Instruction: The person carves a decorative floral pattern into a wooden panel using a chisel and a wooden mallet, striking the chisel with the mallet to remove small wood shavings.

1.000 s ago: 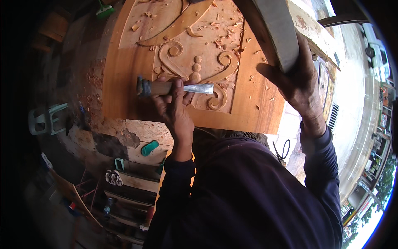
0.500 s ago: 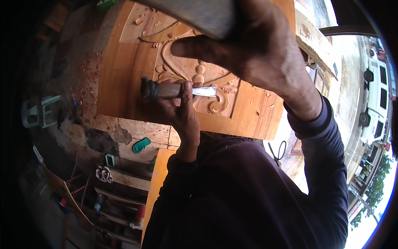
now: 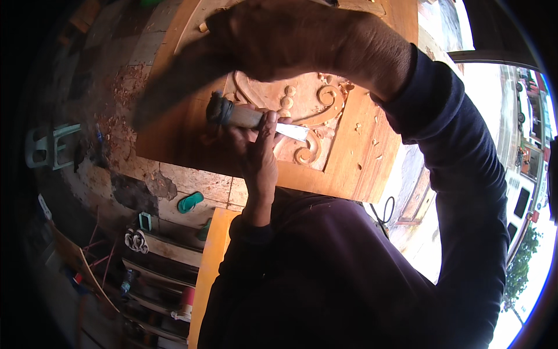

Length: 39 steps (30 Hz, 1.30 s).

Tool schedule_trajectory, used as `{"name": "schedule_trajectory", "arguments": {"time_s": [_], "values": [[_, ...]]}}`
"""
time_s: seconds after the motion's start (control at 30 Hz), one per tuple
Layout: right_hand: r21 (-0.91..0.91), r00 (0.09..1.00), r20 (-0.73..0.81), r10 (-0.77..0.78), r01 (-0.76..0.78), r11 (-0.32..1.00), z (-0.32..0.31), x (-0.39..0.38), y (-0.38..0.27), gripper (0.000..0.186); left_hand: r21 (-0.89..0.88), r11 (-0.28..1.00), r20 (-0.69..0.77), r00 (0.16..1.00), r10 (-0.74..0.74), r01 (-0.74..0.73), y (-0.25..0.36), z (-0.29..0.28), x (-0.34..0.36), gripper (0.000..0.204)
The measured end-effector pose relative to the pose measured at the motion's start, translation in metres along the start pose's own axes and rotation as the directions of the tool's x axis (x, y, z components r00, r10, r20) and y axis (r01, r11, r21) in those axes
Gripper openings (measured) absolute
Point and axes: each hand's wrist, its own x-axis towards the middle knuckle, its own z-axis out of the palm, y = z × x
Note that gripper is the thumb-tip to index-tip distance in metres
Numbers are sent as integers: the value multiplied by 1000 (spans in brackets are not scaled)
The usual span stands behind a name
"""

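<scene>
My left hand point(image 3: 260, 148) is closed around the wooden handle of a chisel point(image 3: 246, 118), which has a dark band at its butt end. The bright steel blade points right, over a carved scroll point(image 3: 311, 152) near the lower edge of a wooden panel point(image 3: 363, 148). Whether the cutting edge touches the wood I cannot tell. Above, my right hand point(image 3: 302, 41) is curled round a dark wooden mallet point(image 3: 177, 84), blurred by motion and slanting down to the left, its end left of the chisel butt. The right forearm and mallet hide the panel's upper carving.
Wood shavings point(image 3: 358, 126) lie on the panel's right border. On the floor at left are a green slipper point(image 3: 190, 202), a pale plastic chair point(image 3: 52, 145) and scattered chips. A yellow-brown board point(image 3: 218, 238) stands beside my left arm. Vehicles show outdoors at right.
My right hand has swung left with the mallet, its end now lower and near the chisel butt. The chisel has tilted slightly, blade down to the right, still in my left hand.
</scene>
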Motion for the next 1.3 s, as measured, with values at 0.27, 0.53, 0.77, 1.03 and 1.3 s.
{"name": "schedule_trajectory", "arguments": {"time_s": [0.27, 0.53, 0.77, 1.03, 1.3], "values": [[-57, 968, -250, -36, 23, 998, 28, 8, 18, 53, -20, 998, 31, 997, -64, 65, 6, 3, 8, 38], [68, 965, -252, 68, -53, 996, 24, 3, 38, 45, 7, 996, 131, 988, -85, 84, 3, 4, 12, 44], [22, 966, -192, -172, 179, 984, 18, -9, 46, 48, 31, 999, 188, 981, -42, 37, 1, -5, 18, 42], [66, 978, -118, -173, 181, 981, 26, -20, 59, 53, 72, 997, 255, 966, -41, 24, 5, -5, 28, 40], [63, 994, -50, -95, 98, 993, 26, -38, 63, 57, 76, 994, 332, 938, -103, 83, 8, 1, 37, 37]]}}
